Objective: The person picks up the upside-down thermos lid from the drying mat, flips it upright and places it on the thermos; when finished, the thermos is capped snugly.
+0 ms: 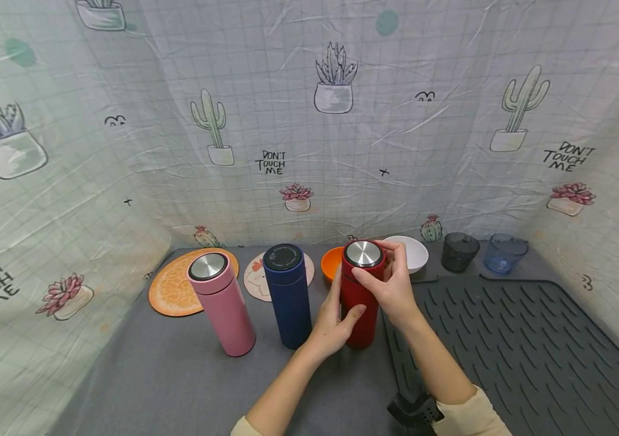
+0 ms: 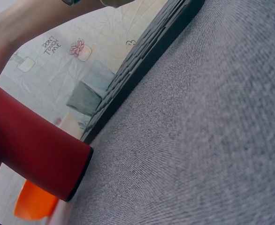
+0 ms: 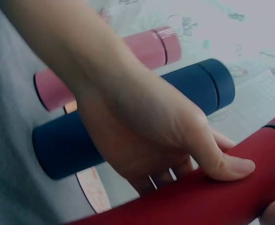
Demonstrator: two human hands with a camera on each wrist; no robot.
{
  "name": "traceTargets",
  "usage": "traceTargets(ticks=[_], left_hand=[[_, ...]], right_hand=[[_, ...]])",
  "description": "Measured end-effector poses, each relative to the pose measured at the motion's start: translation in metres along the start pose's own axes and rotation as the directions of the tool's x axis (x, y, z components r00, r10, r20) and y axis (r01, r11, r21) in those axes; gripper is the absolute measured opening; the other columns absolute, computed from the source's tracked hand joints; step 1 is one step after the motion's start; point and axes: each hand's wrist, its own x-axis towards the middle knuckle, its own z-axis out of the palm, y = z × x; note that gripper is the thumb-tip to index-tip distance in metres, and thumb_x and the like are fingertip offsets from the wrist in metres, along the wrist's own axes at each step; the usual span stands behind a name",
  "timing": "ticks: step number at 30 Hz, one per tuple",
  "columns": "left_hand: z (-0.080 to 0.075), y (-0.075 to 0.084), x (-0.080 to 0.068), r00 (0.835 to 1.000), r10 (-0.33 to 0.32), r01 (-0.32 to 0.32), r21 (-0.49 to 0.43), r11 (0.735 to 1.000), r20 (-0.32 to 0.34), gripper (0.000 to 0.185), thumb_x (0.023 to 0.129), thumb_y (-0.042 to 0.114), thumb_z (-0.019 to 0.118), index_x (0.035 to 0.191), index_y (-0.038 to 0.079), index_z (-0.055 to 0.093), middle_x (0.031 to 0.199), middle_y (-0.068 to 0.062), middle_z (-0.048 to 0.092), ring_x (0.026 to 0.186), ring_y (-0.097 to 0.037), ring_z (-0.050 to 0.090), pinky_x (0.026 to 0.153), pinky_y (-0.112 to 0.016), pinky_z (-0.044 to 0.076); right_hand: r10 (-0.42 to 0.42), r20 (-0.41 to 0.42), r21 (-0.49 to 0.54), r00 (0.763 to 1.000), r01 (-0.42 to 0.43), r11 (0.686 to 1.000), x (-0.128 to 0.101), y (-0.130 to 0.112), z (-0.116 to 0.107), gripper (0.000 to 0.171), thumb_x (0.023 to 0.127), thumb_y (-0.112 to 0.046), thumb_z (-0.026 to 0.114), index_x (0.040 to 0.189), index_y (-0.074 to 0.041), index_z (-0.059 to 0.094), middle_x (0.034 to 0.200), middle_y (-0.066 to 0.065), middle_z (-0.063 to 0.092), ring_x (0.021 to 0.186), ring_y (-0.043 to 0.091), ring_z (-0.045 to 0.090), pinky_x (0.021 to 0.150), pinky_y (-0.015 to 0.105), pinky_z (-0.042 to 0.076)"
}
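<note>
A red thermos flask [image 1: 365, 333] with a steel-topped lid [image 1: 364, 254] stands on the grey cloth, and both hands are on it. My left hand [image 1: 331, 330] grips the side of its body, thumb across the front; in the right wrist view this hand [image 3: 147, 126] wraps the red flask [image 3: 198, 199] from behind. Around the lid and upper part, my right hand [image 1: 393, 284] curls its fingers, thumb on the near side. The flask's black base shows low over the cloth in the left wrist view. Left of it stand a blue flask [image 1: 290, 309] and a pink flask [image 1: 228, 315], both lidded.
Behind the flasks lie an orange-slice mat [image 1: 173, 290] and a round pink mat [image 1: 255, 281]. An orange bowl [image 1: 331, 261] and a white bowl [image 1: 417, 254] sit behind the red flask. A dark glass [image 1: 459, 253] and blue glass [image 1: 506, 254] stand beyond the ridged black mat [image 1: 516, 345].
</note>
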Motion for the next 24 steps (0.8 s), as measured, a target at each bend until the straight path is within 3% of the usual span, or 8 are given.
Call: traceTargets(ticks=[6, 12, 18, 24], left_hand=[[0.0002, 0.0007, 0.0000, 1.000, 0.018, -0.018, 0.003, 1.000, -0.007, 0.078, 0.090, 0.007, 0.056, 0.147, 0.009, 0.002, 0.147, -0.013, 0.024, 0.129, -0.025, 0.034, 0.103, -0.044, 0.030], [-0.0001, 0.0000, -0.0007, 1.000, 0.001, -0.001, -0.003, 1.000, 0.000, 0.079, 0.090, 0.007, 0.056, 0.147, 0.010, 0.002, 0.146, -0.013, 0.026, 0.128, -0.024, 0.035, 0.103, -0.043, 0.030], [-0.0003, -0.0003, -0.0009, 1.000, 0.003, -0.003, 0.005, 1.000, -0.002, 0.079, 0.090, 0.007, 0.056, 0.147, 0.008, 0.002, 0.147, -0.014, 0.025, 0.129, -0.024, 0.033, 0.103, -0.043, 0.029], [-0.0015, 0.0004, -0.0008, 1.000, 0.004, -0.004, 0.002, 1.000, 0.004, 0.080, 0.089, 0.006, 0.056, 0.147, 0.009, 0.001, 0.146, -0.013, 0.027, 0.129, -0.023, 0.034, 0.103, -0.042, 0.030]], right_hand=[[0.022, 0.069, 0.023, 0.997, -0.024, 0.999, 0.0006, -0.0007, -0.0022, 0.051, 0.086, -0.003, 0.040, 0.135, 0.005, 0.027, 0.121, 0.010, 0.043, 0.104, 0.017, 0.049, 0.086, 0.025, 0.043], [0.027, 0.012, -0.001, 1.000, -0.027, 1.000, -0.0005, -0.0004, 0.0003, 0.053, 0.082, 0.004, 0.053, 0.129, 0.004, 0.028, 0.118, 0.009, 0.045, 0.101, 0.016, 0.052, 0.084, 0.026, 0.047], [0.032, 0.091, 0.024, 0.995, -0.034, 0.999, 0.0003, -0.0004, -0.0031, 0.053, 0.087, -0.004, 0.042, 0.137, 0.005, 0.027, 0.122, 0.010, 0.046, 0.104, 0.017, 0.051, 0.087, 0.026, 0.044], [0.012, 0.003, 0.036, 1.000, -0.012, 0.999, 0.0002, -0.0003, -0.0012, 0.052, 0.081, 0.008, 0.055, 0.127, 0.004, 0.032, 0.119, 0.010, 0.045, 0.103, 0.017, 0.051, 0.086, 0.026, 0.047]])
